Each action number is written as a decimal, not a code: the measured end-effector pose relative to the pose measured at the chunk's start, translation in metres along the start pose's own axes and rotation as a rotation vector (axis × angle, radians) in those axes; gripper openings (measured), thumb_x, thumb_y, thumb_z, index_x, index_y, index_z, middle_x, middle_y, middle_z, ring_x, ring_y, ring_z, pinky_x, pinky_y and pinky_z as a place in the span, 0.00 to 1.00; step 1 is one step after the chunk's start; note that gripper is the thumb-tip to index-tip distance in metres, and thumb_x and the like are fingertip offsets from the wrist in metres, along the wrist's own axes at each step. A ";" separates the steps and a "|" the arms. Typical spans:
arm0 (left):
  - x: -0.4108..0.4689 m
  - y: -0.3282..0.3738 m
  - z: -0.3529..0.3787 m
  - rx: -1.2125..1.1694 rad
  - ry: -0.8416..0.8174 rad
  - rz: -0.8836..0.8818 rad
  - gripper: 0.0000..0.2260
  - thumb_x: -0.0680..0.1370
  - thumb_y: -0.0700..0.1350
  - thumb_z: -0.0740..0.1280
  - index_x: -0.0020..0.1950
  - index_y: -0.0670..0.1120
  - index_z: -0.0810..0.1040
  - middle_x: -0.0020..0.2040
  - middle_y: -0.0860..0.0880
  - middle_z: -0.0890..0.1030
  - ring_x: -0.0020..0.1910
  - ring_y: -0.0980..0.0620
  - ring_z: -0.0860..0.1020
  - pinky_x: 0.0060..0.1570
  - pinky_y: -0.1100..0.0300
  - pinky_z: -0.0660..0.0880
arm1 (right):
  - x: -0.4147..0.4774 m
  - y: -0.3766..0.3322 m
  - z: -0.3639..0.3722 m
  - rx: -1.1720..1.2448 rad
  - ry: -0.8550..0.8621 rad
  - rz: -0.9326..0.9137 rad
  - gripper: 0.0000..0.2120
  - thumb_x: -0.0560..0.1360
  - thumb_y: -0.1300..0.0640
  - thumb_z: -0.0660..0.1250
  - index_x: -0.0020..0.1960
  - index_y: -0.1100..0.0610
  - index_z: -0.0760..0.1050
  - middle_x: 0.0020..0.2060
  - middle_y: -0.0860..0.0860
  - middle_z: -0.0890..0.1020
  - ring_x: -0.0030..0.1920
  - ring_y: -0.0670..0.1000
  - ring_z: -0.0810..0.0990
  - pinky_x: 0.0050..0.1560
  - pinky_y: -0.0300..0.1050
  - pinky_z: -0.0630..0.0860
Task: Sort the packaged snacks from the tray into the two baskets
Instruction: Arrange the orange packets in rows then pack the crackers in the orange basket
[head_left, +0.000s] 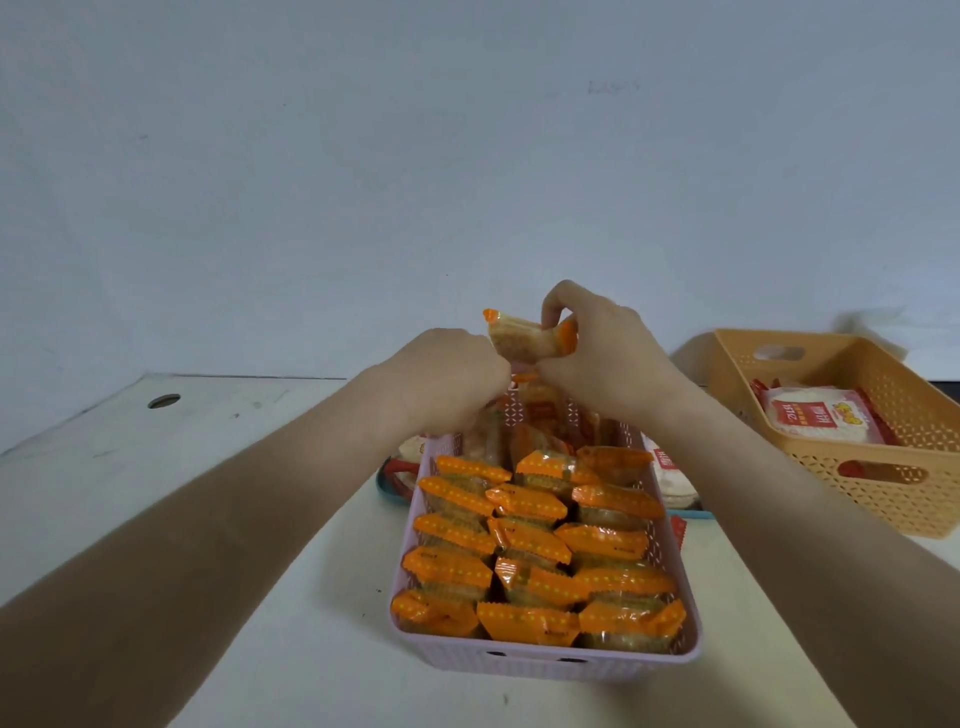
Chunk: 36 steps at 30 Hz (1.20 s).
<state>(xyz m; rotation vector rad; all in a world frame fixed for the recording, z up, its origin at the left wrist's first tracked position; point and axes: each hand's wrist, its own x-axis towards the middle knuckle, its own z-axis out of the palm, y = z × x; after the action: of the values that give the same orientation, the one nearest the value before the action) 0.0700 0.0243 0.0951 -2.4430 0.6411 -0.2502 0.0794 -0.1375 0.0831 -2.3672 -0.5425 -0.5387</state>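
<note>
Pink basket (540, 667): orange packets (527, 538); orange basket (883, 499): red-white packs (821, 418); right fingers (558, 301) pinch packet (519, 340), left fingers (493, 371) unclear.

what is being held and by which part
The right hand pinches an orange-wrapped snack by one crimped orange end. The left hand is curled beside it; whether it grips anything cannot be told.

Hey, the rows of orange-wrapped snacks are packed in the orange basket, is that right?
No. The head view shows the rows of orange-wrapped snacks packed in the pink basket; the orange basket holds red-and-white packs.
</note>
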 end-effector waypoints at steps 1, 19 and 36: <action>0.004 0.003 0.000 0.040 -0.023 0.031 0.07 0.73 0.36 0.64 0.36 0.45 0.72 0.31 0.48 0.68 0.30 0.48 0.71 0.27 0.57 0.65 | -0.001 0.001 -0.001 0.016 0.008 -0.008 0.13 0.69 0.60 0.70 0.50 0.52 0.71 0.38 0.47 0.75 0.39 0.50 0.73 0.33 0.42 0.68; -0.036 -0.002 0.014 -0.650 -0.006 -0.199 0.13 0.72 0.49 0.74 0.56 0.54 0.80 0.55 0.54 0.80 0.53 0.53 0.77 0.52 0.56 0.75 | -0.001 -0.011 -0.007 0.165 0.017 0.007 0.14 0.72 0.55 0.66 0.58 0.50 0.79 0.46 0.47 0.82 0.46 0.48 0.78 0.44 0.40 0.73; -0.051 0.006 0.024 -0.868 0.319 -0.278 0.01 0.76 0.51 0.69 0.46 0.55 0.78 0.46 0.57 0.77 0.48 0.57 0.73 0.44 0.63 0.69 | -0.002 -0.011 0.021 -0.076 -0.466 -0.110 0.19 0.73 0.65 0.69 0.62 0.53 0.76 0.57 0.49 0.82 0.55 0.47 0.81 0.54 0.39 0.78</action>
<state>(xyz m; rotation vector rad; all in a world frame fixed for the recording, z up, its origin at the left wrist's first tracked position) 0.0309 0.0579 0.0706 -3.3780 0.6200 -0.5778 0.0773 -0.1157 0.0726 -2.5539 -0.8736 -0.0457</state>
